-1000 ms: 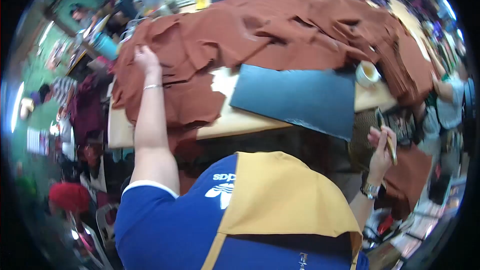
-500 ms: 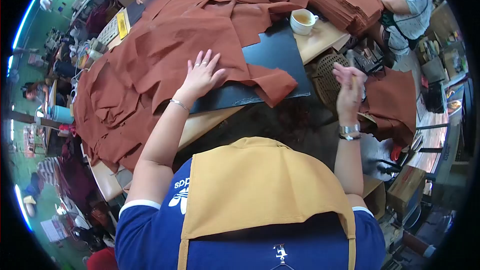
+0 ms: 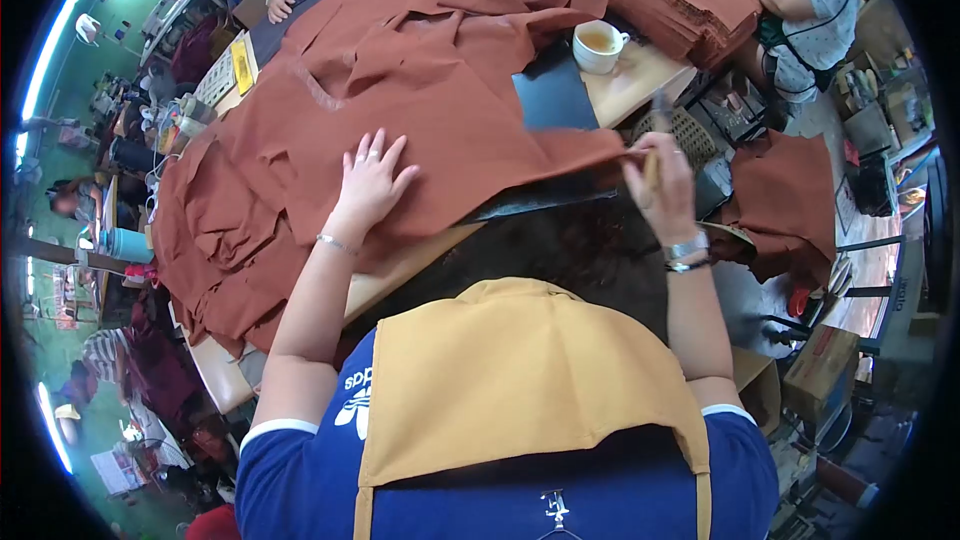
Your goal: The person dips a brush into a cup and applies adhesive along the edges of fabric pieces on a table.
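Note:
My left hand [image 3: 372,180] lies flat with fingers spread on a large rust-brown sheet [image 3: 440,140] of leather-like material. My right hand [image 3: 664,190] is closed round a wooden-handled tool [image 3: 652,170]; its blurred grey end points up and away, so I cannot tell its exact kind. The fingers of that hand also meet the right-hand corner of the sheet, which is drawn out taut toward them. Beneath the sheet, a dark board [image 3: 556,90] shows at the back and along the front edge.
A white cup [image 3: 598,47] of brownish liquid stands beside the board. Behind it is a stack of brown sheets [image 3: 690,0]. Brown pieces [image 3: 785,205] hang at the right. Across the table, one person's hands rest at the back left; another person [image 3: 815,15] stands at the back right.
My right hand has come left and down to the sheet's corner, and the sheet is pulled rightward and flatter over the board. My left hand has shifted left and slightly nearer.

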`<state>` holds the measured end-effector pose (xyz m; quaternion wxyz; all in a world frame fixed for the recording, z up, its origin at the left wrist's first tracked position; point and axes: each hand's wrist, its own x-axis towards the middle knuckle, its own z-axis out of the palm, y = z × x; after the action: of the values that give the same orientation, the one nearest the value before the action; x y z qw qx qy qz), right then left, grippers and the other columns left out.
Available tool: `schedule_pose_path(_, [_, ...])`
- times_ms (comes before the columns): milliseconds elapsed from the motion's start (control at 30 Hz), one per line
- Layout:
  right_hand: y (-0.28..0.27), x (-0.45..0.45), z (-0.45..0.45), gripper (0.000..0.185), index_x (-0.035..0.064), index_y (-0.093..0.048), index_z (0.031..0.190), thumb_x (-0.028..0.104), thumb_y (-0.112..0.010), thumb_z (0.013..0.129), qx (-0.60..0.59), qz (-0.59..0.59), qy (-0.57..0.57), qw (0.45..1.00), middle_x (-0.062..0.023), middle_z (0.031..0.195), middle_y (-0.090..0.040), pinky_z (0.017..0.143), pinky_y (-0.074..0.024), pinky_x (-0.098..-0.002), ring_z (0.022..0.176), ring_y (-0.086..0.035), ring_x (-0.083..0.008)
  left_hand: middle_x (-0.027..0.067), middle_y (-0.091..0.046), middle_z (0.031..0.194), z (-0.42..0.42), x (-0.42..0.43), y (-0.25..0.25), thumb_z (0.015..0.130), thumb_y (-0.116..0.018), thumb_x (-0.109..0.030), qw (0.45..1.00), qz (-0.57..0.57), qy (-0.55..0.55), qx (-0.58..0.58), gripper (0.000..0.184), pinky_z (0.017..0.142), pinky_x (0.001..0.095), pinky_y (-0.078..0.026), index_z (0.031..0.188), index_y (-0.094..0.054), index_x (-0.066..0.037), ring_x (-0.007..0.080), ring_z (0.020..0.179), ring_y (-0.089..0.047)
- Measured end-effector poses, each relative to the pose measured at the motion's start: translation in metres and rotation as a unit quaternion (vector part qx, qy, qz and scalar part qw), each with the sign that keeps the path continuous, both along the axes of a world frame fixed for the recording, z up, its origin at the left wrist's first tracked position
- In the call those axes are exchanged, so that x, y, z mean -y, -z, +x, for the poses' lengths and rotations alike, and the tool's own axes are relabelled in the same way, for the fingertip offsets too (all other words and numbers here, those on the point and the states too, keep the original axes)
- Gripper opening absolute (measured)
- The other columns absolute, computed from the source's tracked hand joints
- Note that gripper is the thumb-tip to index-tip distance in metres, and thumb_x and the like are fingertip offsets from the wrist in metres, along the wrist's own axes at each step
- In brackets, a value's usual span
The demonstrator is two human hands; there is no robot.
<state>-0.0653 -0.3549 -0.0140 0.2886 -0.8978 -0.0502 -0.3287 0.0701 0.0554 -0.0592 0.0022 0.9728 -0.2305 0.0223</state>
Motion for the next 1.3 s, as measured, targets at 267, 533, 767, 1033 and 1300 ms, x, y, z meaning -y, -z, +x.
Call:
schedule_pose_path(267, [-0.055, 0.053, -0.021, 0.033, 0.0074, -0.054, 0.106, -0.001, -0.074, 0.082, -0.009, -0.027, 0.057, 0.998, -0.0134, 0.089, -0.063, 0.071, -0.0520, -0.0385, 0.078, -0.066, -0.0317, 0.0184, -0.048, 0.147, -0.016, 0.043, -0.032, 0.092, -0.062, -0.055, 0.996, -0.065, -0.047, -0.044, 0.070, 0.114, 0.0669, -0.025, 0.146, -0.048, -0.013, 0.0338, 0.140, -0.042])
schedule_pose_path(533, [-0.026, 0.087, -0.017, 0.021, 0.0063, -0.058, 0.100, 0.000, -0.071, 0.084, 0.018, -0.039, 0.111, 0.993, -0.0135, 0.086, -0.063, 0.071, -0.0517, -0.0380, 0.075, -0.064, -0.0274, 0.0180, -0.024, 0.164, -0.011, 0.072, 0.012, 0.087, -0.056, -0.071, 0.985, -0.109, 0.116, -0.060, 0.084, 0.115, 0.0693, -0.017, 0.154, -0.041, -0.023, 0.0408, 0.152, -0.019])
schedule_pose_path(767, [-0.064, 0.118, 0.028, 0.041, 0.0080, -0.061, 0.137, 0.034, -0.053, 0.106, -0.011, 0.132, 0.102, 0.986, 0.0006, 0.085, -0.064, 0.068, -0.0475, -0.0258, 0.071, -0.051, -0.0088, 0.0206, -0.018, 0.166, -0.036, 0.082, 0.018, 0.088, -0.054, -0.072, 0.992, -0.121, 0.018, -0.029, 0.090, 0.117, 0.0672, -0.013, 0.158, -0.034, -0.019, 0.0415, 0.153, -0.013])
schedule_pose_path(1033, [-0.047, 0.083, 0.172, 0.028, 0.0035, -0.078, 0.101, 0.026, -0.080, 0.084, -0.160, 0.059, -0.033, 0.985, -0.0139, 0.096, -0.077, 0.080, -0.0555, -0.0303, 0.085, -0.073, -0.0181, 0.0181, -0.020, 0.165, -0.056, 0.072, 0.005, 0.077, -0.062, -0.077, 0.988, -0.135, 0.009, -0.071, 0.102, 0.118, 0.0665, -0.014, 0.156, -0.037, -0.018, 0.0395, 0.153, -0.016])
schedule_pose_path(1300, [-0.008, 0.085, 0.214, 0.031, 0.0034, -0.078, 0.095, 0.031, -0.081, 0.081, -0.195, -0.012, 0.003, 0.981, -0.0158, 0.091, -0.076, 0.080, -0.0570, -0.0350, 0.086, -0.075, -0.0247, 0.0213, -0.020, 0.165, -0.061, 0.070, -0.003, 0.075, -0.062, -0.079, 0.985, -0.148, -0.013, -0.093, 0.105, 0.119, 0.0656, -0.010, 0.156, -0.038, -0.015, 0.0397, 0.154, -0.011])
